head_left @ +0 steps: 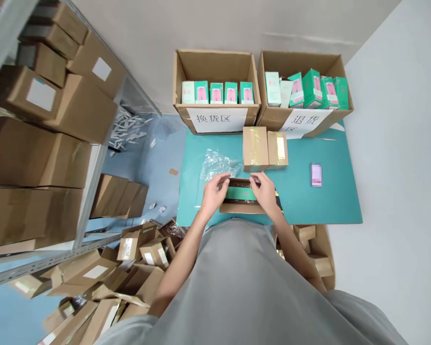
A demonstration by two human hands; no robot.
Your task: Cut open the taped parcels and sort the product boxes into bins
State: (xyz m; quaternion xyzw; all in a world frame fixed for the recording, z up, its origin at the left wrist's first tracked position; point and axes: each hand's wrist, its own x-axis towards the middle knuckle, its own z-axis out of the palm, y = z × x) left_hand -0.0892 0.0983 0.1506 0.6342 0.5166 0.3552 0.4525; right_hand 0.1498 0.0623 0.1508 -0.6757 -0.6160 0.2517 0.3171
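An opened cardboard box (pixel 241 208) sits at the near edge of the teal table, close to my body. Inside it lies a green box (pixel 239 193), partly wrapped in something dark and shiny. At the box's far left corner, my left hand (pixel 214 194) pinches the cardboard edge between thumb and fingers. My right hand (pixel 265 192) grips the far right corner in the same way. Just beyond my left hand is a crumpled clear plastic bag (pixel 217 163). A black and yellow item (pixel 278 201) shows partly beside my right wrist; its kind is hidden.
Two taped cartons (pixel 255 148) stand beyond my hands. Behind them, a left open carton (pixel 181 112) and a right one (pixel 264 117) hold several green and white boxes. A phone (pixel 316 175) lies right. Loaded shelving (pixel 81 230) and discarded cartons (pixel 89 268) are left.
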